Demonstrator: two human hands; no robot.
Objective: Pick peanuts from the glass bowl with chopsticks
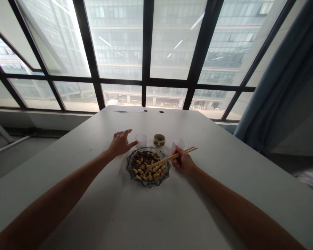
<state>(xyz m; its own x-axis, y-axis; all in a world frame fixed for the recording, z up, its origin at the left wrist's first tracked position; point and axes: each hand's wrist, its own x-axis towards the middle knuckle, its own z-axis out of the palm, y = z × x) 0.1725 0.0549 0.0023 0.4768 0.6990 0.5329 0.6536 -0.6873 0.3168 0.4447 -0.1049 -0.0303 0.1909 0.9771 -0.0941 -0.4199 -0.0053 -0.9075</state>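
Our right grip clasps the chopsticks, tips at the peanuts in the glass bowl; our left grip is spread. We judge the peanuts light, brittle-shelled, prone to rolling: best pinched mid-length.

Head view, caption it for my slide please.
Right hand holds wooden chopsticks, tips at peanuts beside dark seeds in a glass bowl; left hand open nearby.

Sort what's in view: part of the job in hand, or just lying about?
Job:
wooden chopsticks, in right grip
glass bowl of peanuts and dark seeds
probably left clear cup, right clear cup, lettered cup, all near the bowl

Lying about:
papers, far end of table
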